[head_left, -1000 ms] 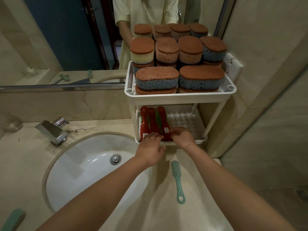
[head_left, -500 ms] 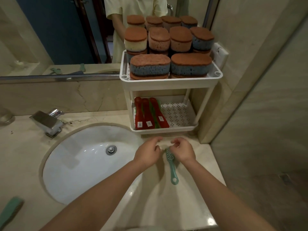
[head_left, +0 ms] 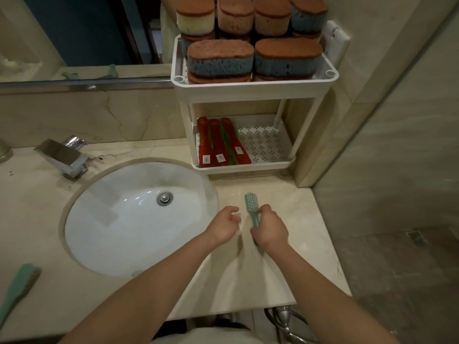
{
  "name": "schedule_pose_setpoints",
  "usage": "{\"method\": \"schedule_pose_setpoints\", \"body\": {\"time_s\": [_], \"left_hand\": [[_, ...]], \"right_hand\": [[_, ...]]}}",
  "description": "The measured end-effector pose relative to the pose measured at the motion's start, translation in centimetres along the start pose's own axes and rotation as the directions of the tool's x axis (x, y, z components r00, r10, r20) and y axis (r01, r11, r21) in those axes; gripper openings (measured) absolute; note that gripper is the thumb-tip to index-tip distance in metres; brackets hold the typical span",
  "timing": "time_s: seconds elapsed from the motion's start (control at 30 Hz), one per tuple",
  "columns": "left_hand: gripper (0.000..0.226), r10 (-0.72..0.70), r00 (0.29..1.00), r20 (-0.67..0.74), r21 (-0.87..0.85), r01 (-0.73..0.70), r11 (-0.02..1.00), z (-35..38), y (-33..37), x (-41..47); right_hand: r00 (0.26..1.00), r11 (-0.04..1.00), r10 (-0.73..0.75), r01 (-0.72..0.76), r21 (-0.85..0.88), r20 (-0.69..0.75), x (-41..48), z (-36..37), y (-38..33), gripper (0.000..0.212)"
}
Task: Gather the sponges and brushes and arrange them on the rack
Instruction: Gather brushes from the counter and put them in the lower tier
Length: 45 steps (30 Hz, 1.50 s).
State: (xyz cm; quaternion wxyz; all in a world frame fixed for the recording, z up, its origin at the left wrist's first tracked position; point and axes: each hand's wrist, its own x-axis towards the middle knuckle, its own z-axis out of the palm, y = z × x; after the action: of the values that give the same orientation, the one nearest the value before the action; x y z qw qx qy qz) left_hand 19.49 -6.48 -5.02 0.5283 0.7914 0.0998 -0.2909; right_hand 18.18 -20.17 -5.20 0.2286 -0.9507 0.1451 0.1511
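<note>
One head-worn wide-angle view, close above the counter (head_left: 310,207), facing forward and steeply down. Sink (head_left: 111,219) left of centre, rack (head_left: 248,91) at top against the mirror (head_left: 74,33). Left hand (head_left: 223,225) and right hand (head_left: 269,228), gripping a brush (head_left: 251,204), sit mid-frame, arms entering from the bottom edge.

The right hand (head_left: 269,228) grips a teal brush (head_left: 252,207) by its handle over the marble desk (head_left: 285,269), bristle head toward the white two-tier rack (head_left: 255,86). The left hand (head_left: 223,225) is just beside it, fingers loosely curled, holding nothing. Stacked sponges (head_left: 221,58) fill the top tier; red brushes (head_left: 218,145) lie on the lower one. A second teal brush (head_left: 17,286) lies left of the sink (head_left: 124,219).
</note>
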Motion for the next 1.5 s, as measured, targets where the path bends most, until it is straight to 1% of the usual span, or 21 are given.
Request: {"method": "schedule_pose_setpoints", "body": {"time_s": [0.1,0.2,0.33,0.4,0.5,0.57,0.63,0.77,0.87,1.03,1.13,1.27,1.33,1.43,1.5], "left_hand": [[0.043,-0.054,0.998,-0.028,-0.121,0.05,0.991,-0.1,-0.1,-0.5],[0.045,-0.081,0.995,-0.062,-0.139,0.072,0.988,-0.3,-0.3,-0.8],[0.041,-0.113,0.99,-0.089,-0.225,0.09,0.97,-0.5,-0.6,-1.1],[0.046,-0.131,0.984,-0.124,-0.26,0.095,0.961,-0.8,-0.7,-1.1],[0.054,-0.165,0.967,-0.193,-0.291,0.104,0.951,-1.8,-1.0,-1.4],[0.046,-0.162,0.954,-0.252,-0.309,0.079,0.948,-2.9,-1.2,-1.8],[0.034,-0.14,0.938,-0.317,-0.361,0.017,0.933,-4.3,-1.5,-2.6],[0.022,-0.171,0.868,-0.467,-0.462,-0.074,0.884,-7.7,-3.0,-4.4],[0.016,-0.215,0.799,-0.562,-0.498,-0.12,0.859,-10.5,-4.8,-5.9],[0.022,-0.318,0.696,-0.644,-0.588,-0.184,0.788,-15.7,-9.1,-8.7],[0.019,-0.38,0.629,-0.678,-0.622,-0.215,0.753,-19.0,-12.1,-10.7],[0.013,-0.423,0.533,-0.733,-0.599,-0.209,0.773,-23.3,-16.1,-13.7],[0.013,-0.418,0.496,-0.761,-0.565,-0.191,0.803,-25.0,-18.1,-15.3],[0.02,-0.42,0.447,-0.79,-0.533,-0.162,0.831,-27.5,-21.0,-17.3],[0.024,-0.413,0.44,-0.797,-0.509,-0.124,0.852,-28.9,-22.8,-18.4]], "right_hand": [[0.999,0.999,0.043,-0.043,0.006,0.032,0.1,0.1,-0.3,0.04],[0.996,0.998,0.055,-0.055,-0.005,0.066,0.0,0.3,-0.5,0.037],[0.991,0.998,0.031,-0.037,0.044,0.133,-0.1,0.7,-1.1,0.012],[0.984,0.992,0.001,-0.023,0.121,0.178,0.0,1.0,-1.7,0.009],[0.968,0.943,-0.078,-0.007,0.333,0.24,-0.2,1.6,-3.1,0.004],[0.947,0.896,-0.155,0.015,0.444,0.281,-0.6,1.9,-4.6,0.01],[0.919,0.867,-0.23,0.042,0.497,0.322,-1.2,2.3,-6.3,0.013],[0.854,0.842,-0.329,0.072,0.535,0.403,-2.3,3.7,-10.3,0.011],[0.792,0.841,-0.384,0.088,0.534,0.474,-3.3,4.9,-13.6,0.013],[0.722,0.854,-0.427,0.125,0.505,0.544,-5.4,7.7,-19.8,0.012],[0.691,0.859,-0.444,0.146,0.491,0.571,-7.1,9.8,-23.3,0.019],[0.64,0.859,-0.473,0.181,0.479,0.605,-9.7,13.1,-28.0,0.017],[0.636,0.862,-0.477,0.202,0.466,0.607,-11.0,15.0,-30.0,0.016],[0.641,0.864,-0.486,0.248,0.439,0.594,-12.7,17.7,-32.8,0.026],[0.644,0.864,-0.491,0.274,0.422,0.587,-13.5,19.4,-34.3,0.032]]}}
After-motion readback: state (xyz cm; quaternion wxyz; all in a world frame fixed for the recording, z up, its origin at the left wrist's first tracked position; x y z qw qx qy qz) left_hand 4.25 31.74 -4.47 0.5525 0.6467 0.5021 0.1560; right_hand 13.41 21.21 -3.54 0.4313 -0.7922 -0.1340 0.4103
